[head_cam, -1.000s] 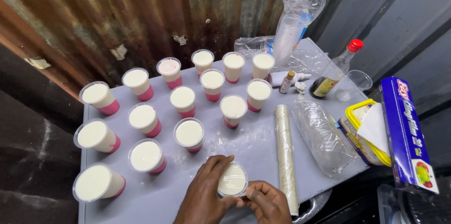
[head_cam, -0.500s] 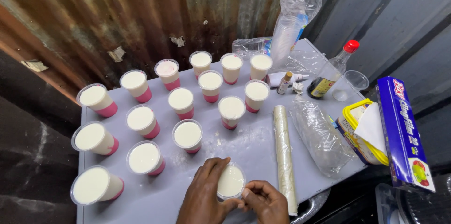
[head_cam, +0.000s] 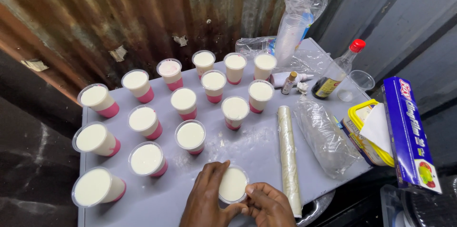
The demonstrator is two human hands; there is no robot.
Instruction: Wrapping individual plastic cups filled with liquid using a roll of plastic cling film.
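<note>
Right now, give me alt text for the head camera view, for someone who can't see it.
Two bare hands, left hand and right hand, cup a clear plastic cup of white cream at the near edge of a grey table. Behind stand more filled cups with pink bases; a roll of cling film lies to the right.

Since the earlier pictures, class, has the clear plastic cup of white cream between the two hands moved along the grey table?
No. The clear plastic cup of white cream sits at the same spot beside the lower end of the cling-film roll.
</note>
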